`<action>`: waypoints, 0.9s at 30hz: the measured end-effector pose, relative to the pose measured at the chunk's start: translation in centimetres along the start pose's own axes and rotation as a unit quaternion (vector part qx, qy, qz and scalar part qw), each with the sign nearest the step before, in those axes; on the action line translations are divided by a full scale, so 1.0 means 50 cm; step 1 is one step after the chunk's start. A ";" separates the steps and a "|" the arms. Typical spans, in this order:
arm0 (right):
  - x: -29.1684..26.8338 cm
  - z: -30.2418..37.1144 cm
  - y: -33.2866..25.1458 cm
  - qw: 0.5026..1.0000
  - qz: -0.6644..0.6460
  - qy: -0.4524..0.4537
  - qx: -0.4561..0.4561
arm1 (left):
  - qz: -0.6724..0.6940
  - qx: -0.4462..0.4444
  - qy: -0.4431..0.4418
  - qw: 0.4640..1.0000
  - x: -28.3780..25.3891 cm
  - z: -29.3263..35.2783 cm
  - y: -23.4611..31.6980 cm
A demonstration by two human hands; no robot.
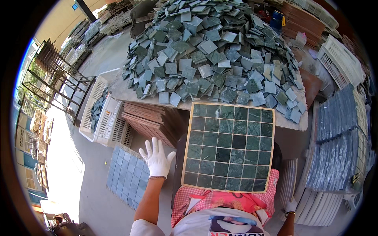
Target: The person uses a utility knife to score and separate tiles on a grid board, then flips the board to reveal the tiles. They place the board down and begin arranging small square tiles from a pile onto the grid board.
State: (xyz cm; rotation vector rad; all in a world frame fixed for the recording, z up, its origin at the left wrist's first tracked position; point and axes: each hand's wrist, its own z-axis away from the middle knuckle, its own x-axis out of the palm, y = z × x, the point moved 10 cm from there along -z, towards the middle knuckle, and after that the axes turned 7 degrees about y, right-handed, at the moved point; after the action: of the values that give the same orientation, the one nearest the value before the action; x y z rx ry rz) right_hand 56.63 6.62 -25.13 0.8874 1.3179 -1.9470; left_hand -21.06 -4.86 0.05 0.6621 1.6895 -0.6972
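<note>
While the framed tile grid [228, 147] rests over the person's lap, its near edge above the pink checked cloth [224, 198], neither hand touches it. Dark green square tiles fill the grid in rows, with pale lines between them and a thin light-brown border around the outside; one tile right of its middle is nearly black.

To the left of the grid, and clearly apart from it, is the left hand [156, 159] in a white glove, palm down, its fingers spread and nothing held. Farther left of the grid, partly behind that hand and forearm, a sheet of blue-grey tiles [126, 175] lies on the floor. To the right of the grid and lower down, the right hand [290, 206], also gloved, is just beside the bottom of a ribbed grey stack [288, 179]; it shows too small to tell whether its fingers grip anything.

Directly beyond the grid, a heap of loose green tiles [212, 51] covers much of the table [118, 88]. Left of the grid's far edge stand brown boards [151, 120] and, past them, a white crate [116, 122]. Well to the grid's right rise plastic-wrapped stacks [334, 153].
</note>
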 end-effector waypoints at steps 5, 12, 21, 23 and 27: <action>0.006 0.004 -0.004 0.999 -0.020 0.040 -0.023 | 0.290 0.039 0.081 0.953 -0.081 -0.002 0.063; 0.003 0.009 -0.009 0.999 -0.028 0.039 -0.025 | 0.351 0.180 0.086 0.915 -0.071 0.037 0.260; -0.004 0.016 -0.029 1.000 0.000 0.027 -0.014 | 0.215 0.116 0.172 0.954 -0.056 0.010 0.141; 0.001 0.006 -0.040 1.000 0.010 0.018 -0.023 | 0.145 -0.020 0.154 0.977 -0.008 0.001 -0.004; -0.009 0.012 -0.034 1.000 -0.008 0.024 0.017 | 0.032 -0.076 0.063 0.995 -0.016 0.007 -0.057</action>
State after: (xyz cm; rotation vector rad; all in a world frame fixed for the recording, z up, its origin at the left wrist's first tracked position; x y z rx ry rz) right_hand 55.43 6.63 -23.73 0.9490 1.3273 -1.9774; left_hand -22.76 -7.06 1.06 0.6617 1.8096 -0.4849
